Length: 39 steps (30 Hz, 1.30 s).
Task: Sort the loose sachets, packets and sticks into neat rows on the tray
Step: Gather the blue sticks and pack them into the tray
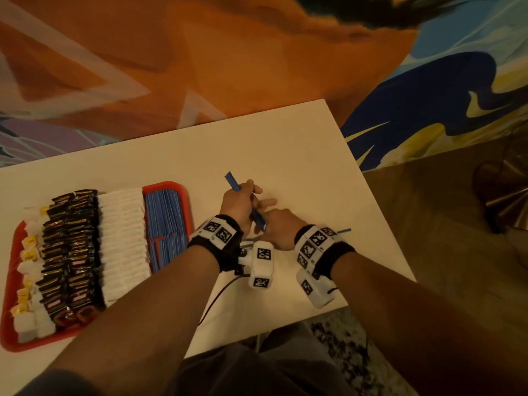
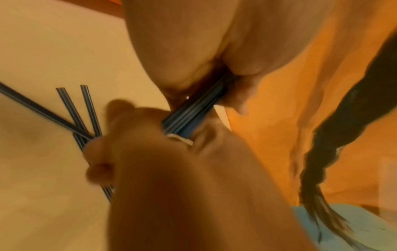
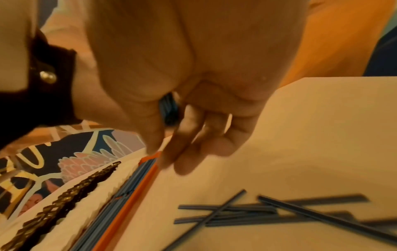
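My left hand [image 1: 243, 201] grips a bundle of blue sticks [image 1: 233, 182], held slanted above the white table to the right of the red tray [image 1: 168, 185]. The bundle's lower end [image 2: 193, 115] meets my right hand [image 1: 281, 230], whose fingers [image 3: 189, 135] hang fairly straight; whether they pinch the bundle is hidden. Several loose blue sticks [image 3: 236, 214] lie crossed on the table under and beside the right hand. On the tray, rows stand side by side: blue sticks [image 1: 164, 221], white sachets [image 1: 123, 238], black packets [image 1: 71, 252] and yellow-tagged bags [image 1: 28, 267].
The white table [image 1: 285, 152] ends close on the right and at my lap in front. Beyond its far edge lies an orange and blue patterned surface. A black cable [image 1: 217, 295] runs from the left wrist camera across the table's front.
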Tool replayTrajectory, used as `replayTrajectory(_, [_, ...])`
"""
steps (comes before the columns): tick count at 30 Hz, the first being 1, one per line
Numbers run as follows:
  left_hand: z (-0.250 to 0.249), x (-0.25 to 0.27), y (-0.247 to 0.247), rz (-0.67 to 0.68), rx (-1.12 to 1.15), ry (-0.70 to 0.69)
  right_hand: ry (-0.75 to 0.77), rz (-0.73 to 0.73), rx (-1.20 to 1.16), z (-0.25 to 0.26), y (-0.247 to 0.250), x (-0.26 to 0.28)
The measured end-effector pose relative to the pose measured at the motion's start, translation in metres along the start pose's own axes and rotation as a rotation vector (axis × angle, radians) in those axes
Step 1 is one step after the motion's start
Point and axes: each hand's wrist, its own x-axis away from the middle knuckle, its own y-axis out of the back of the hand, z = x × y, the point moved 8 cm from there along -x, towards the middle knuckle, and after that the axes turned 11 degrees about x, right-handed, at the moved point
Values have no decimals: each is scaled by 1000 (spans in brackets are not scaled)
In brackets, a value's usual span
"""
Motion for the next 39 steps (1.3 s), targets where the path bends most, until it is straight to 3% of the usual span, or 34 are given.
replayTrajectory(2, [0,-9,13,-74,-147,-53,-74,63,-14,-28,-12,3])
replayTrajectory(3, [-2,-14,19,-83,-334,-104,-116,46,-24,-43,-14,4])
replayTrajectory(7, [19,-22,16,133,-1263,-209,-269,-12,43,-90,-13,10])
replayTrajectory(13, [56,-24,32,261,-1715,-209,-376,-59,171,-118,-26,10])
replayTrajectory(24, [75,-28,38,318,-1835,-204,-261,-74,302,-118,-55,-1])
replayTrajectory(39, [66,-29,49,427,-1849,-131,-198,-145,62,-115,-31,-1])
